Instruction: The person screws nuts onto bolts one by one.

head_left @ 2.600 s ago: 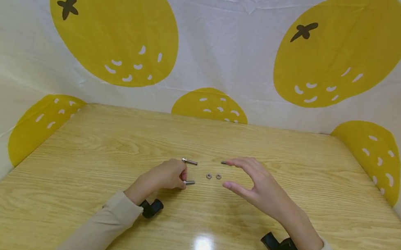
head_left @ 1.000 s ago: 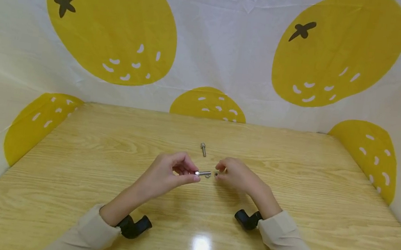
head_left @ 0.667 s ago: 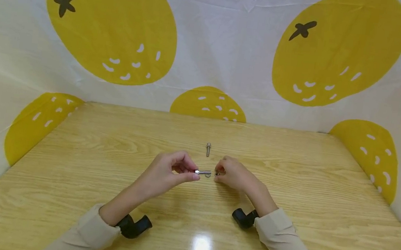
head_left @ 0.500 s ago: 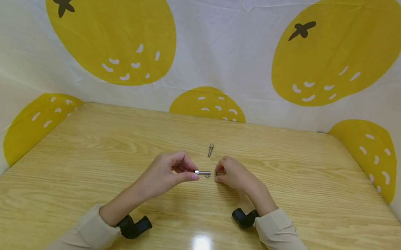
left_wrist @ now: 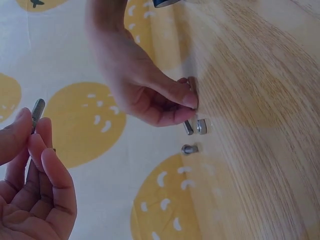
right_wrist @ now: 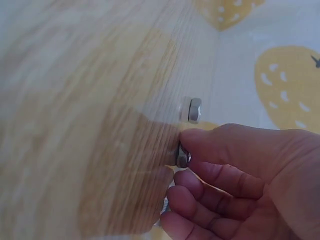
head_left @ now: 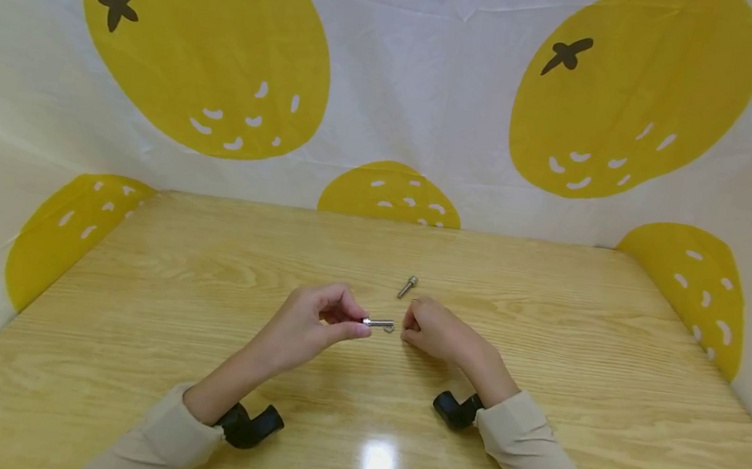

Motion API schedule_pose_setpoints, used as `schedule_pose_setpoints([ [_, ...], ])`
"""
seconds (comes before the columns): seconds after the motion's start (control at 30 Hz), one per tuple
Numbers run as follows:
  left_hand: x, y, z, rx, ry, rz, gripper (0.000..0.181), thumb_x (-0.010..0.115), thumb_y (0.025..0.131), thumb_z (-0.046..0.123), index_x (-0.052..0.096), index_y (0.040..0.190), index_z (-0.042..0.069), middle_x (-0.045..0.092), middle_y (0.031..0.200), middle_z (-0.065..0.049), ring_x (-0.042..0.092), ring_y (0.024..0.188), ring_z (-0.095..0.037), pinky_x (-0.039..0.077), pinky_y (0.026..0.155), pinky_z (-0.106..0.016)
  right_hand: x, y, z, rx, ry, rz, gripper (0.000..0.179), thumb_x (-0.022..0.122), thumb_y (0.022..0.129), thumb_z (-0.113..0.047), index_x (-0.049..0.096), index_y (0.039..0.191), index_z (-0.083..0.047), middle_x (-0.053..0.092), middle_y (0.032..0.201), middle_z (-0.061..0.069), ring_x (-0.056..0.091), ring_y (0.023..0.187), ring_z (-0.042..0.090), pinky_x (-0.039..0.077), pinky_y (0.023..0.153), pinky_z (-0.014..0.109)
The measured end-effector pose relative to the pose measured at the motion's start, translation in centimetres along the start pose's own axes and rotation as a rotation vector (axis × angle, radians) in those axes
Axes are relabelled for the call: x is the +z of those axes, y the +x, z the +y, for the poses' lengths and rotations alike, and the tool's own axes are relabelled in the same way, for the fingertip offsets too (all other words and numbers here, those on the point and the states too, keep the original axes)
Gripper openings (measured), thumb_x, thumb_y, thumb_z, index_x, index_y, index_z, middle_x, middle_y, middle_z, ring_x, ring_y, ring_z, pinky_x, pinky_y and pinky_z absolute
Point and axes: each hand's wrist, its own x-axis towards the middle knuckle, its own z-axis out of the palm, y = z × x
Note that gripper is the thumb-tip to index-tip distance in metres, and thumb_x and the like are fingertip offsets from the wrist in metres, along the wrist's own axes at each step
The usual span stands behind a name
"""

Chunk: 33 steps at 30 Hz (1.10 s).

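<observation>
My left hand (head_left: 310, 324) pinches a silver bolt (head_left: 380, 323) by its head, its threaded end towards my right hand. In the left wrist view the bolt's threaded tip (left_wrist: 38, 110) sticks up past the thumb and fingers. My right hand (head_left: 441, 331) is low at the table with curled fingers; in the right wrist view its thumb and fingers pinch a hex nut (right_wrist: 183, 156) at the tabletop. A second nut (head_left: 389, 329) lies on the table, just below the held bolt's end in the head view. Another bolt (head_left: 408, 287) lies beyond the right hand.
The wood-grain table (head_left: 221, 248) runs back to a white cloth (head_left: 422, 77) with yellow fruit prints, which also closes in both sides. Each wrist carries a black camera mount (head_left: 250, 425). In the left wrist view, short metal pieces (left_wrist: 190, 149) lie past the right hand.
My left hand has picked up a bolt and brought it to the middle. The right hand has come down and taken hold of a nut. The loose bolt has rolled rightward and turned.
</observation>
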Motion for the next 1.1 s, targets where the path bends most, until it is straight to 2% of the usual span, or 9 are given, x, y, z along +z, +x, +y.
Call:
schedule_pose_setpoints([
  [0.27, -0.1, 0.0, 0.0, -0.006, 0.004, 0.003, 0.011, 0.072, 0.081, 0.014, 0.063, 0.085, 0.01, 0.067, 0.084, -0.002, 0.061, 0.071, -0.012, 0.05, 0.061, -0.023, -0.1, 0.1, 0.0, 0.002, 0.016, -0.006, 0.002, 0.061, 0.082, -0.002, 0.061, 0.082, 0.0, 0.057, 0.075, 0.002, 0.048, 0.068, 0.012, 0.042, 0.063, 0.023],
  [0.5, -0.2, -0.1, 0.0, -0.015, 0.015, 0.015, 0.012, 0.072, 0.081, 0.016, 0.063, 0.084, 0.01, 0.067, 0.084, -0.001, 0.06, 0.071, -0.013, 0.049, 0.061, -0.023, -0.7, -0.2, 0.1, -0.013, 0.045, -0.019, 0.005, 0.06, 0.081, -0.002, 0.063, 0.084, -0.001, 0.057, 0.076, 0.002, 0.048, 0.07, 0.011, 0.042, 0.064, 0.023],
  [0.67, -0.4, -0.1, -0.2, -0.027, 0.01, 0.022, 0.012, 0.073, 0.081, 0.018, 0.063, 0.084, 0.011, 0.067, 0.084, -0.002, 0.06, 0.071, -0.014, 0.049, 0.061, -0.023, -2.1, -1.1, 0.0, -0.039, 0.167, 0.009, 0.011, 0.058, 0.084, -0.002, 0.065, 0.091, 0.002, 0.061, 0.08, 0.004, 0.051, 0.071, 0.011, 0.045, 0.065, 0.023],
  [0.9, -0.4, -0.2, -0.3, -0.034, -0.005, 0.024, 0.014, 0.072, 0.081, 0.019, 0.062, 0.085, 0.01, 0.067, 0.084, -0.002, 0.061, 0.072, -0.018, 0.05, 0.061, -0.023, -4.5, -3.1, -0.6, -0.091, 0.335, 0.149, 0.01, 0.06, 0.088, -0.007, 0.066, 0.095, -0.003, 0.065, 0.09, 0.006, 0.054, 0.074, 0.013, 0.048, 0.065, 0.022],
  [1.1, -0.4, -0.3, -0.1, -0.017, -0.012, 0.025, 0.013, 0.072, 0.081, 0.019, 0.063, 0.086, 0.01, 0.067, 0.085, -0.002, 0.061, 0.072, -0.018, 0.05, 0.061, -0.023, -4.9, -5.1, -1.1, -0.135, 0.525, 0.172, 0.012, 0.061, 0.09, -0.01, 0.063, 0.1, -0.004, 0.063, 0.098, 0.008, 0.058, 0.08, 0.015, 0.051, 0.069, 0.024],
])
